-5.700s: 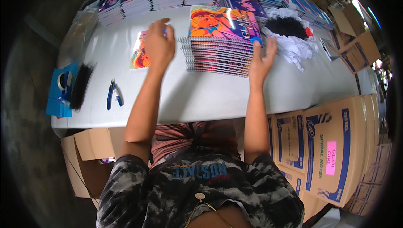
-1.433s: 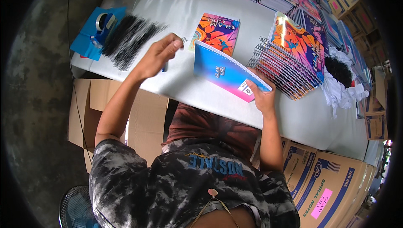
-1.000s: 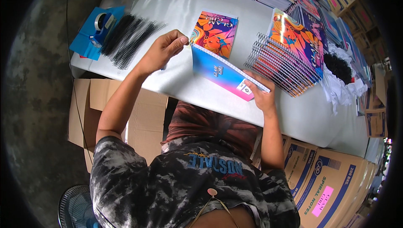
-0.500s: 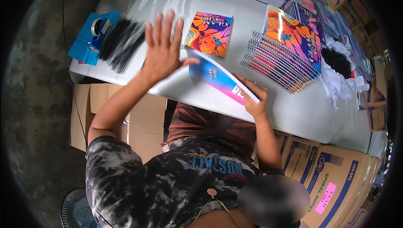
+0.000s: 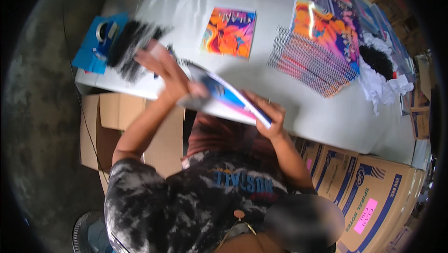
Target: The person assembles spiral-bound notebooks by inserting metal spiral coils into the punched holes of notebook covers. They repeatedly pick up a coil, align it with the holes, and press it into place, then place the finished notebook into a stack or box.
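Observation:
A thin notebook with a blue and pink cover is held on a slant above the table's near edge. My right hand is closed around its right end. My left hand is at the notebook's other end, fingers stretched out and smeared by motion, the thumb side near the pages. A short dark strip like a wire coil shows beside that end, too blurred to make out fully. Beyond lies a single notebook with a colourful orange and purple cover. Loose black spiral coils are heaped beyond my left hand.
A blue sheet with a tape roll lies at the left. Stacked spiral notebooks stand at the right, beside crumpled white cloth. Cardboard boxes sit below the table's right side; an open carton sits below its left.
My left hand has swung down and to the left, its fingers now tilted leftward. The notebook in my right hand has shifted left and slightly down.

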`<control>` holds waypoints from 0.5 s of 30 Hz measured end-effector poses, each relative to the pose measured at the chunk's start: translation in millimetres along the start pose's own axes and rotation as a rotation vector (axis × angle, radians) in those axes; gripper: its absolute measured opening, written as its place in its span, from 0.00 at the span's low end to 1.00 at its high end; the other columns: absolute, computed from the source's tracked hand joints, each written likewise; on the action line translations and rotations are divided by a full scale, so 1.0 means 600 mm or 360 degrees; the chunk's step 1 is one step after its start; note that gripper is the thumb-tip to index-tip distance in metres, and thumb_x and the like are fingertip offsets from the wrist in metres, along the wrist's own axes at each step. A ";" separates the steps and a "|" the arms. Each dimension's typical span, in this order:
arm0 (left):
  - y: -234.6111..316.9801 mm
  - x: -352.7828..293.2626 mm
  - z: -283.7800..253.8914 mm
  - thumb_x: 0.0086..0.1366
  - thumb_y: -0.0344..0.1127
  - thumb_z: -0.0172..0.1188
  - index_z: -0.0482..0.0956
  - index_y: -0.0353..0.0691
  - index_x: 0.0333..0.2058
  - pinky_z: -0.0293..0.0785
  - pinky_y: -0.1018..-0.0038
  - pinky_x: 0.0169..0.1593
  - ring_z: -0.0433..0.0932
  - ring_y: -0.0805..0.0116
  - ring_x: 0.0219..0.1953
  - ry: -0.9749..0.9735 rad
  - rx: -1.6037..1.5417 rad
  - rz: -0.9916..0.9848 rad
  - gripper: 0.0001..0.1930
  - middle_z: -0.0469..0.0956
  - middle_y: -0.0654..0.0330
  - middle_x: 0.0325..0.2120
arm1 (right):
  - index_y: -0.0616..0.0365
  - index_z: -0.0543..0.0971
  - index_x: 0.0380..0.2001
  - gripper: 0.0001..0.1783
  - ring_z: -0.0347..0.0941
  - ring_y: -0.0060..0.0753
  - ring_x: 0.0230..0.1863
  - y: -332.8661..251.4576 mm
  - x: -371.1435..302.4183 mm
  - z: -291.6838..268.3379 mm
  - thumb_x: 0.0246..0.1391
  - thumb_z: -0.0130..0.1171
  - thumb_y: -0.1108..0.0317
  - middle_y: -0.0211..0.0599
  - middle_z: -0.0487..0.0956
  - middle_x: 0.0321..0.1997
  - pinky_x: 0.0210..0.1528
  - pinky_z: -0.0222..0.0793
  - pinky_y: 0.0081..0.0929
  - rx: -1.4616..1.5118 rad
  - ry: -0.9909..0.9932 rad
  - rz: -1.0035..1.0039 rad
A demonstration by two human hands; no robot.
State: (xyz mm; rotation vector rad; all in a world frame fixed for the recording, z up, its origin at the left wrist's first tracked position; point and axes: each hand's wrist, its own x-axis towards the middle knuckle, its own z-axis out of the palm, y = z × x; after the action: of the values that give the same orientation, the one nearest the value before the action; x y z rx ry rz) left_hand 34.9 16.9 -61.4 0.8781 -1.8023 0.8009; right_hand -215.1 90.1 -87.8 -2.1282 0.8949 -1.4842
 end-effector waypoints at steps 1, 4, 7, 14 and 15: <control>-0.029 0.006 0.005 0.58 0.70 0.31 0.35 0.25 0.60 0.19 0.40 0.57 0.28 0.35 0.63 0.0043 0.0063 -0.0187 0.50 0.35 0.37 0.62 | 0.68 0.76 0.42 0.18 0.78 0.41 0.39 -0.004 0.004 0.000 0.44 0.52 0.81 0.49 0.78 0.40 0.41 0.73 0.26 0.0041 -0.0015 -0.0006; -0.025 -0.091 0.005 0.60 0.64 0.39 0.34 0.25 0.60 0.20 0.43 0.60 0.33 0.38 0.64 -0.0324 -0.0073 -0.0385 0.48 0.37 0.36 0.61 | 0.68 0.75 0.42 0.17 0.78 0.41 0.39 -0.014 0.008 0.017 0.46 0.51 0.80 0.48 0.79 0.40 0.41 0.73 0.26 0.0098 0.0009 -0.0056; 0.034 -0.192 -0.057 0.51 0.75 0.39 0.33 0.25 0.60 0.18 0.39 0.57 0.30 0.36 0.64 -0.0773 0.0052 0.0471 0.58 0.33 0.34 0.61 | 0.69 0.75 0.42 0.16 0.78 0.41 0.40 -0.007 0.002 0.015 0.47 0.50 0.79 0.48 0.79 0.40 0.41 0.73 0.27 0.0059 0.0038 -0.0042; 0.050 -0.117 -0.035 0.49 0.78 0.35 0.36 0.23 0.59 0.14 0.40 0.56 0.35 0.29 0.61 -0.0631 -0.0381 -0.0103 0.60 0.40 0.25 0.57 | 0.70 0.75 0.41 0.16 0.78 0.44 0.39 -0.011 0.001 0.017 0.48 0.50 0.76 0.51 0.78 0.38 0.40 0.74 0.29 0.0047 -0.0009 -0.0193; 0.061 -0.112 -0.061 0.52 0.73 0.42 0.42 0.22 0.59 0.25 0.35 0.57 0.46 0.27 0.58 -0.0666 -0.0328 0.0175 0.55 0.45 0.25 0.56 | 0.70 0.75 0.41 0.16 0.78 0.44 0.39 -0.001 0.003 0.014 0.48 0.50 0.75 0.52 0.78 0.38 0.40 0.74 0.28 0.0007 0.0039 -0.0191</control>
State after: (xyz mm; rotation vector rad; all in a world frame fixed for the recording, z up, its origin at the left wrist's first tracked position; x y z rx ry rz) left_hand 41.3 80.9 -116.3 0.8602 -2.2705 0.5090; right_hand -206.4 89.2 -89.2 -2.1996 0.7836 -1.5716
